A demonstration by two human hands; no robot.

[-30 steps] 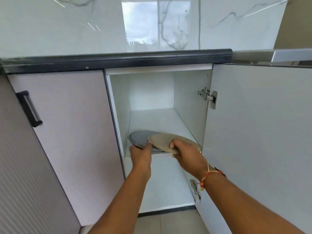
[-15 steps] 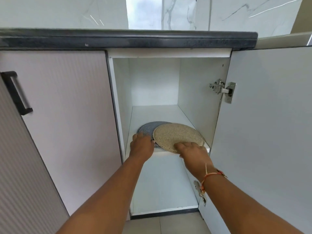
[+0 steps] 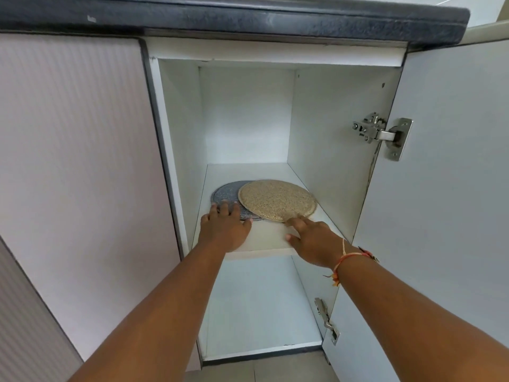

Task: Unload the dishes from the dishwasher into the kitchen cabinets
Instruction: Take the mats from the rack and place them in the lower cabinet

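Note:
Two speckled plates lie on the middle shelf (image 3: 264,241) of the open white cabinet. The beige plate (image 3: 278,199) overlaps the right part of the grey plate (image 3: 224,193). My left hand (image 3: 224,227) lies flat with straight fingers, its fingertips on the near rim of the grey plate. My right hand (image 3: 312,238) rests on the shelf's front right, its forefinger touching the near rim of the beige plate. Neither hand grips anything.
The cabinet door (image 3: 440,188) stands open at the right, with two metal hinges (image 3: 382,133). A shut door (image 3: 77,175) is on the left. A dark countertop edge (image 3: 234,17) overhangs. The lower compartment floor (image 3: 261,312) lies below the shelf.
The beige plate went from tilted in my right hand to lying flat on the shelf, pushed farther in. Both hands let go of the plates and now only touch their rims.

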